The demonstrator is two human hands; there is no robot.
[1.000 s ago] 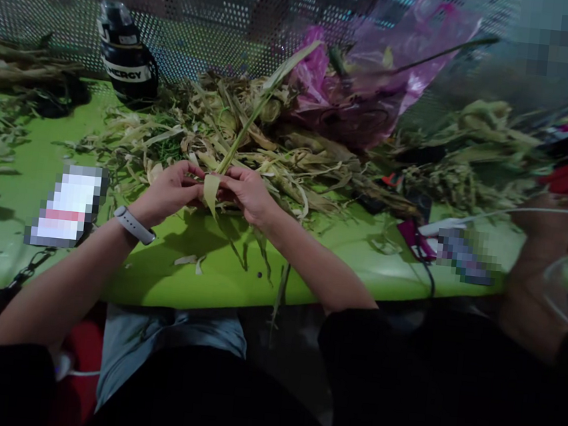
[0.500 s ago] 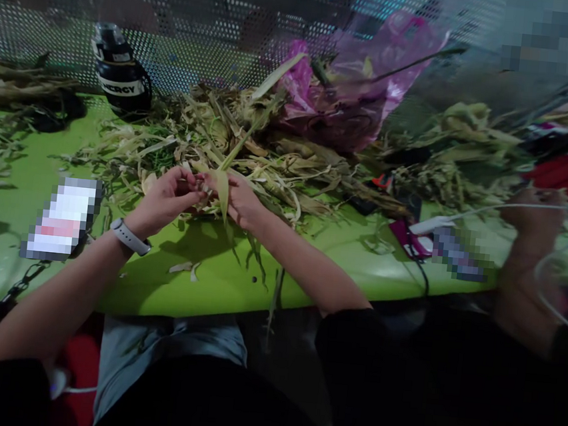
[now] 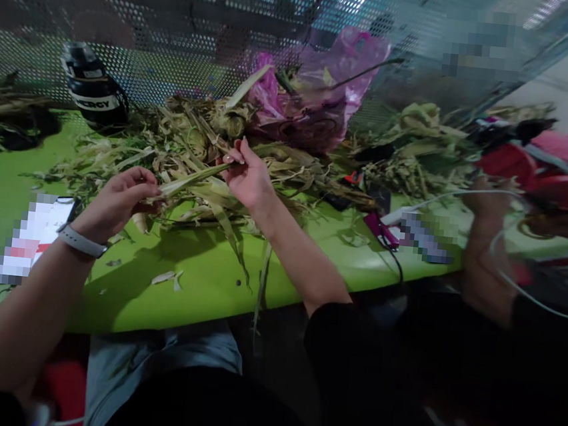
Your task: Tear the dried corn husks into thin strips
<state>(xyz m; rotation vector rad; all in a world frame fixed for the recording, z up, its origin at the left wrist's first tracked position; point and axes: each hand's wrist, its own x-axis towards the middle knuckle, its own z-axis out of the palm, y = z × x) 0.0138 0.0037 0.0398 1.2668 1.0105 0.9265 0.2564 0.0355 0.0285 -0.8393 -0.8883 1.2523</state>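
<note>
A pale green husk strip [image 3: 191, 179] stretches between my two hands above the bright green table [image 3: 165, 295]. My left hand [image 3: 124, 201], with a pale watch band at the wrist, pinches its lower left end. The upper right end is between the closed fingers of my right hand [image 3: 247, 175], which is turned palm up. Behind and under the hands spreads a heap of dry husks and leaves [image 3: 192, 124]. A few pale scraps [image 3: 164, 278] lie on the table in front.
A black bottle [image 3: 97, 94] stands at the back left, and a phone [image 3: 33, 236] lies at the left. Behind the heap is a pink plastic bag [image 3: 319, 109]. Another person's arm [image 3: 486, 252] rests at the right, near a cable and a second phone [image 3: 425, 236].
My hands were close together and have moved apart, my left hand leftward, with the strip now stretched between them. The whole view has shifted, with most things lying further left.
</note>
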